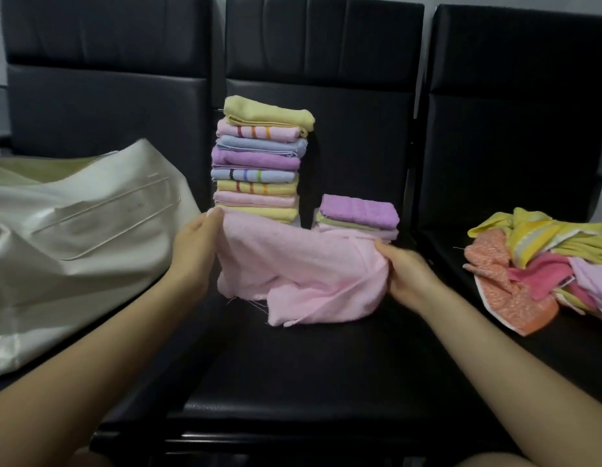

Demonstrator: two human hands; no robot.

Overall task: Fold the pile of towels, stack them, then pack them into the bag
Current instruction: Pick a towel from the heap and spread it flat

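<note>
towel: pink one (303, 281), crumpled on the bench (326, 372)
left hand (195, 251): fingers pinching its left edge
right hand (407, 267): fingers gripping its right edge

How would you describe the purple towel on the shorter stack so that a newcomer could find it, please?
Start at the middle black padded seat. Right of the tall stack of folded pastel towels sits a short stack; its top layer is the folded purple terry towel, the only purple one not sandwiched between others.
</note>
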